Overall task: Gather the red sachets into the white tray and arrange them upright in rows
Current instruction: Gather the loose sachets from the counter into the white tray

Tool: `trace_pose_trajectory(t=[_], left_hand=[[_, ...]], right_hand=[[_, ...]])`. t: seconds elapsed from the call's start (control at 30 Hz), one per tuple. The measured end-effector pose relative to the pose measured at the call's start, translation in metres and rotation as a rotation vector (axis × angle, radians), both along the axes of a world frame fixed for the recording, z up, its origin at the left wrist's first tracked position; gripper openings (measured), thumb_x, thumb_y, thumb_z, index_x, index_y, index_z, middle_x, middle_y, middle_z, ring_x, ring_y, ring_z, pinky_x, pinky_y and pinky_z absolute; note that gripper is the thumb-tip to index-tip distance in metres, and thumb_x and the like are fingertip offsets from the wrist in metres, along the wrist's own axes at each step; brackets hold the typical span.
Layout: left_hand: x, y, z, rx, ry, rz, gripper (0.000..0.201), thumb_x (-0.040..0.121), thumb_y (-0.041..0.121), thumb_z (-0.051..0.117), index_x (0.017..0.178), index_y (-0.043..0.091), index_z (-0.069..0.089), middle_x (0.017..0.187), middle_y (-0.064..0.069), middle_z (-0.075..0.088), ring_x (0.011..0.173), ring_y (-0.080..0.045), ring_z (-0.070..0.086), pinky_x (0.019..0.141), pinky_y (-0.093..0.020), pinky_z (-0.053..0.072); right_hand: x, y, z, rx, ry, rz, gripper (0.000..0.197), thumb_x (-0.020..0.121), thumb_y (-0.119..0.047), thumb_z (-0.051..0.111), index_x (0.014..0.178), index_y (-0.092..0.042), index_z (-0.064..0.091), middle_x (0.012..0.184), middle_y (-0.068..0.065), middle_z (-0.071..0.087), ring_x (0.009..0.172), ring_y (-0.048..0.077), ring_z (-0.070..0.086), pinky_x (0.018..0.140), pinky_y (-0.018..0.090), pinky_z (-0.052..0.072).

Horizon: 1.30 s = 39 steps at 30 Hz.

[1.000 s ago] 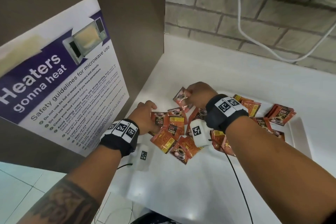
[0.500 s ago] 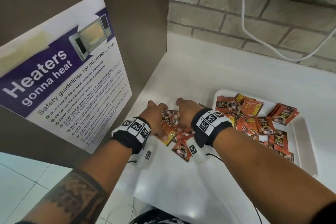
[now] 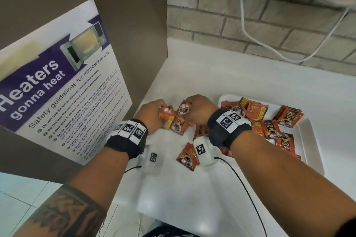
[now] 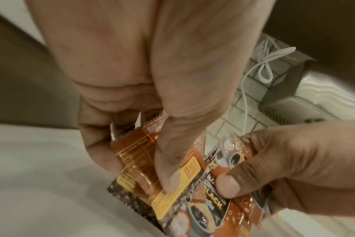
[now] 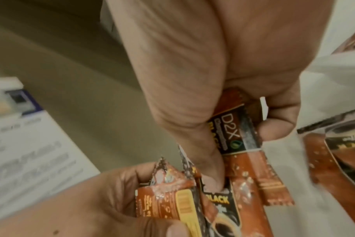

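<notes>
Red coffee sachets (image 3: 176, 119) are bunched between my two hands on the white counter, left of the white tray (image 3: 313, 140). My left hand (image 3: 161, 110) pinches its share (image 4: 172, 200) between thumb and curled fingers (image 4: 136, 170). My right hand (image 3: 189, 108) grips the neighbouring sachets (image 5: 231, 137), thumb pressed on their front (image 5: 243, 154). One loose sachet (image 3: 187, 157) lies flat near my right wrist, and others are partly hidden under that wrist. In the tray several sachets (image 3: 269, 131) lie jumbled, with a small leaning stack (image 3: 289, 115) at its far right.
A microwave safety poster (image 3: 57, 92) on a brown panel closes in the left side. Behind stands a brick wall (image 3: 250, 25) with a white cable (image 3: 260, 40) hanging. The white counter (image 3: 192, 188) extends towards me to its front edge.
The hands have closed in from either side of the spread pile and drawn most of its sachets into one bunch held between them. A few sachets stay behind on the counter.
</notes>
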<state>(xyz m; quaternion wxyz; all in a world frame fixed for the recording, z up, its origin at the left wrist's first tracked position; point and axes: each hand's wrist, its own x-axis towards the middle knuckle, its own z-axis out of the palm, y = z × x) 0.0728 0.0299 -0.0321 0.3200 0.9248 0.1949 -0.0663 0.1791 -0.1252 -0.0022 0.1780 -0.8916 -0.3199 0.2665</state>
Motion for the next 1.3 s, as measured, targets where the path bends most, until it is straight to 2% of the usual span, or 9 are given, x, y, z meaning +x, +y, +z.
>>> trace_pose_trajectory(t=[0.1,0.3,0.4,0.53,0.7,0.97,1.07,1.17,1.3], left_hand=[[0.018,-0.005,0.029,-0.064,-0.105,-0.002,0.037,0.081,0.009,0.080,0.111,0.017,0.061,0.104,-0.001,0.069,0.091,-0.019,0.066,0.079,-0.027,0.049],[0.064,-0.066,0.048,-0.198,-0.206,-0.131,0.041,0.078,0.014,0.083,0.113,0.013,0.062,0.105,-0.003,0.072,0.094,-0.022,0.068,0.087,-0.036,0.055],[0.079,-0.104,0.033,-0.207,-0.145,-0.226,0.046,0.075,0.022,0.086,0.113,0.017,0.061,0.108,-0.001,0.069,0.097,-0.021,0.066,0.086,-0.033,0.053],[0.091,-0.138,0.015,-0.110,-0.076,-0.311,0.063,0.075,0.029,0.086,0.131,0.018,0.057,0.126,-0.003,0.064,0.108,-0.023,0.062,0.090,-0.028,0.049],[0.097,-0.154,0.008,0.055,0.026,-0.437,0.093,0.072,0.044,0.086,0.150,0.029,0.038,0.145,-0.008,0.044,0.133,-0.031,0.042,0.109,-0.042,0.041],[0.090,-0.152,0.003,0.075,0.006,-0.410,0.098,0.073,0.068,0.074,0.151,0.030,0.030,0.152,-0.002,0.020,0.139,-0.032,0.030,0.111,-0.049,0.039],[0.085,-0.141,0.004,-0.010,-0.034,-0.251,0.076,0.087,0.058,0.066,0.146,0.023,0.034,0.147,-0.008,0.026,0.132,-0.030,0.041,0.107,-0.042,0.042],[0.083,-0.129,0.003,-0.089,-0.031,-0.175,0.048,0.096,0.031,0.062,0.137,0.018,0.041,0.128,-0.008,0.054,0.106,-0.023,0.060,0.087,-0.030,0.047],[0.084,-0.124,0.005,-0.239,-0.016,-0.153,0.046,0.086,0.004,0.063,0.128,0.019,0.048,0.100,0.001,0.067,0.088,-0.018,0.067,0.081,-0.034,0.056]], right_hand=[[0.011,-0.025,0.027,0.169,0.021,-0.128,0.020,0.083,-0.019,0.075,0.075,-0.021,0.057,0.074,-0.007,0.062,0.069,0.016,0.062,0.054,0.023,0.043],[0.038,-0.127,0.056,0.362,0.143,-0.475,0.014,0.081,-0.017,0.082,0.090,-0.016,0.070,0.073,-0.005,0.074,0.067,0.014,0.071,0.055,0.019,0.053],[0.042,-0.171,0.046,0.168,0.167,-0.525,0.033,0.079,-0.026,0.084,0.105,-0.015,0.068,0.098,0.002,0.075,0.081,0.021,0.073,0.074,0.035,0.060],[0.023,-0.192,0.020,-0.057,0.013,-0.452,0.060,0.087,-0.034,0.075,0.137,-0.011,0.053,0.132,0.008,0.062,0.104,0.023,0.064,0.081,0.026,0.048],[0.015,-0.200,-0.013,0.090,0.119,-0.599,0.057,0.084,-0.030,0.078,0.130,-0.013,0.050,0.110,0.007,0.064,0.083,0.021,0.068,0.055,0.026,0.051],[0.018,-0.210,-0.013,0.075,0.116,-0.662,0.048,0.085,-0.039,0.075,0.120,-0.013,0.053,0.106,0.001,0.064,0.091,0.016,0.063,0.064,0.026,0.046],[0.017,-0.202,-0.001,0.067,0.034,-0.630,0.031,0.092,-0.034,0.067,0.109,-0.014,0.052,0.101,-0.001,0.057,0.080,0.011,0.057,0.059,0.021,0.044],[0.018,-0.188,0.003,0.127,-0.080,-0.562,0.035,0.091,-0.038,0.066,0.120,-0.019,0.060,0.117,-0.001,0.062,0.090,0.013,0.064,0.075,0.029,0.053],[0.014,-0.158,0.012,0.230,-0.151,-0.402,0.020,0.092,-0.022,0.067,0.111,-0.018,0.071,0.110,-0.006,0.068,0.097,0.011,0.062,0.074,0.017,0.041]])
